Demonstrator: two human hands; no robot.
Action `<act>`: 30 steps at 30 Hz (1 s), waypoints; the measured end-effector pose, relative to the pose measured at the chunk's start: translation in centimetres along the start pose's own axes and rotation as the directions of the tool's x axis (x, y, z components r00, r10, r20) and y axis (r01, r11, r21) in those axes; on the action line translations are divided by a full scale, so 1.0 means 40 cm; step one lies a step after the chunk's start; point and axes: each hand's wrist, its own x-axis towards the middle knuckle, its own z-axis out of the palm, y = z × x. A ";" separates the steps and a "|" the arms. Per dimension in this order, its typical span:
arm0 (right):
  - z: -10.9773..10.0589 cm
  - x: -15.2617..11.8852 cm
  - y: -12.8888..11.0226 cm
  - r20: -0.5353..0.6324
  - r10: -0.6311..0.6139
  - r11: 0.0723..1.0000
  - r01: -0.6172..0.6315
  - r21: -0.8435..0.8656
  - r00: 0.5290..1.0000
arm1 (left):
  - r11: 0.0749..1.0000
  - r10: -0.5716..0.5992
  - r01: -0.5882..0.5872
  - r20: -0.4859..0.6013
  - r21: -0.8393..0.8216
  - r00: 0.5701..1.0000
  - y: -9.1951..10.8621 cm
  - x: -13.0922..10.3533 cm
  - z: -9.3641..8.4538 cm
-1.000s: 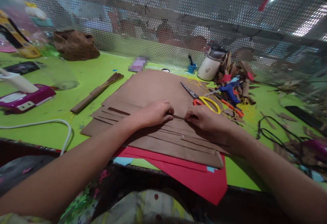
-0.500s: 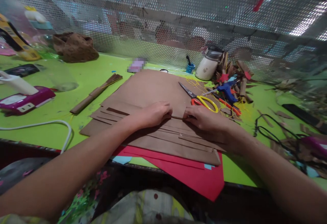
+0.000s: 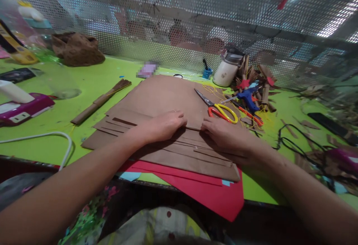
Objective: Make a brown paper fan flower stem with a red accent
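A stack of brown kraft paper sheets lies in front of me, with several cut strips along its near side. My left hand is closed at the near edge of the top sheet, its fingers curled onto the paper. Across a short gap, my right hand pinches the same edge, fingertips down. Between the hands the edge shows as a thin dark line. Scissors with orange and yellow handles rest on the paper just beyond my right hand.
Red paper sticks out under the stack over the table's front edge. A brown paper roll and a purple power strip lie left. A blue glue gun, a whitish jar and black cable are right.
Both hands stay on the sheet's edge with hardly any movement. The whole view shifts slightly, so things on the left appear a little further left.
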 end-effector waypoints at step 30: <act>-0.035 0.010 -0.048 -0.237 -0.032 0.964 -0.033 -0.263 0.971 | 0.377 -0.133 0.306 0.275 -0.875 0.952 -0.007 0.010 -0.034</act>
